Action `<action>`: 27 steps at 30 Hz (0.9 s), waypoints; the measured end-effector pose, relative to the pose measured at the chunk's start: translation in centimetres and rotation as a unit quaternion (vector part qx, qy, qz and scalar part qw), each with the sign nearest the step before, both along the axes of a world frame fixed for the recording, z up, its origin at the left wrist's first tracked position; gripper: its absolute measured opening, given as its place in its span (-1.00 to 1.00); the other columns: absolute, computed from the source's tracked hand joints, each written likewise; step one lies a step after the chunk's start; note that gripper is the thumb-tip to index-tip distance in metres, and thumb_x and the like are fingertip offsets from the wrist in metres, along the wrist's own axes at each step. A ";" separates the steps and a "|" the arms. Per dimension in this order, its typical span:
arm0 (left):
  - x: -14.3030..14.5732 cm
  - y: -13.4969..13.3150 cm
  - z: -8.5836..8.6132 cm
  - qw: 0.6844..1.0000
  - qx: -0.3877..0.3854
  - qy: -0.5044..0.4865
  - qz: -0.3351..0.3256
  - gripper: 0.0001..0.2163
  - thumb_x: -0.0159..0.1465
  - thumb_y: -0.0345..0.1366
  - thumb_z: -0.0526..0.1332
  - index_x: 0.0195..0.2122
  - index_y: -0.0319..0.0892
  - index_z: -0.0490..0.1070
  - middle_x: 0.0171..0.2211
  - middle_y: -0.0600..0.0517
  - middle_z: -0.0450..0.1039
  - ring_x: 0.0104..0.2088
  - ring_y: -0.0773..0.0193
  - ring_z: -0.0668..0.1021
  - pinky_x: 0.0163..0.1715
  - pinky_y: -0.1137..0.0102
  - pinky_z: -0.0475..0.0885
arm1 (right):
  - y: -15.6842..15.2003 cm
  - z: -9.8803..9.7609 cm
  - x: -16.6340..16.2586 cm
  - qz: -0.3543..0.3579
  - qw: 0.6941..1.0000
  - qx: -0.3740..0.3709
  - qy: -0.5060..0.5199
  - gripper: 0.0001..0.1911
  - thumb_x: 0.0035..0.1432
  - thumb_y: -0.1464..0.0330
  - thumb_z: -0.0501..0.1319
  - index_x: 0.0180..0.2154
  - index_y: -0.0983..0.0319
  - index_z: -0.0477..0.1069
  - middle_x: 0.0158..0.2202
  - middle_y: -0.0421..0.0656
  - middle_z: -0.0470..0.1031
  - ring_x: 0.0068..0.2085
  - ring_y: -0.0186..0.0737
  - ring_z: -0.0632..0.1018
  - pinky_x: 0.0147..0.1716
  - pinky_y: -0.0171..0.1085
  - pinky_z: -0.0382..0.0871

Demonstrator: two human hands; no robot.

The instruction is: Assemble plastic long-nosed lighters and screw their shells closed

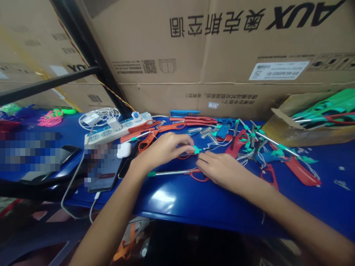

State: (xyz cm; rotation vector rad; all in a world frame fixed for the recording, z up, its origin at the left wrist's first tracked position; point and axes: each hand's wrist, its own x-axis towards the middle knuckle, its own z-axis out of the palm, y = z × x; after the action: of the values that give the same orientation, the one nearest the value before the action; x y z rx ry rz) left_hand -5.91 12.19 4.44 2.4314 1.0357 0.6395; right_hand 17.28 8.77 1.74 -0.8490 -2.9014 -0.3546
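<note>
My left hand (163, 147) is closed in a pinch on a small green cap (196, 149) at the tip of a metal tool with a red handle. My right hand (219, 168) lies just to the right of it with fingers curled over the red loop handle (200, 176) of a long metal-shafted tool (169, 172) lying on the blue table (194, 203). What the right fingers grip is hidden under the hand.
Several red and orange-handled tools (194, 121) and green-capped ones (277, 146) are scattered behind and to the right. A cardboard box (305, 122) holds green tools. A white power strip (111, 133), earbud case (124, 150) and phones (104, 171) lie at left. Large cartons (222, 55) stand behind.
</note>
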 end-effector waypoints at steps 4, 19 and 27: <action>0.1 -0.3 0.3 0.999 -0.023 -0.015 -0.040 -0.83 0.42 -0.19 0.21 -0.16 -0.13 0.56 -0.26 0.04 0.61 -0.28 0.27 0.62 -0.20 0.39 0.46 | 0.3 0.9 1.7 -0.007 0.996 -0.084 0.041 -0.84 0.37 0.44 0.13 -0.19 0.22 0.50 -0.14 -0.11 0.56 -0.17 -0.15 0.57 -0.40 -0.24 0.29; 2.1 -6.8 -2.8 0.990 0.109 0.078 0.033 -0.82 0.47 -0.24 0.13 -0.17 -0.16 0.50 -0.25 0.00 0.58 -0.23 0.18 0.58 -0.15 0.24 0.43 | 0.0 2.3 5.1 -0.036 0.969 -0.232 0.074 -0.86 0.37 0.28 0.21 -0.12 0.17 0.49 -0.16 -0.16 0.54 -0.19 -0.18 0.57 -0.25 -0.23 0.36; 2.5 -7.3 -4.2 0.974 0.167 0.138 0.066 -0.81 0.47 -0.26 0.11 -0.21 -0.17 0.48 -0.26 0.01 0.56 -0.24 0.16 0.55 -0.16 0.23 0.41 | -0.7 3.1 6.1 -0.016 0.957 -0.290 0.021 -0.69 0.39 0.25 0.19 0.10 0.07 0.52 -0.08 -0.11 0.55 -0.12 -0.12 0.57 -0.19 -0.19 0.38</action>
State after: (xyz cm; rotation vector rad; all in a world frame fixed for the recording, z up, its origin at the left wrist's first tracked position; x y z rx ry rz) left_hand -3.45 4.91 0.27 2.8228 1.2992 0.5666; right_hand 23.38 8.03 4.87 -0.9462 -2.9800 0.5391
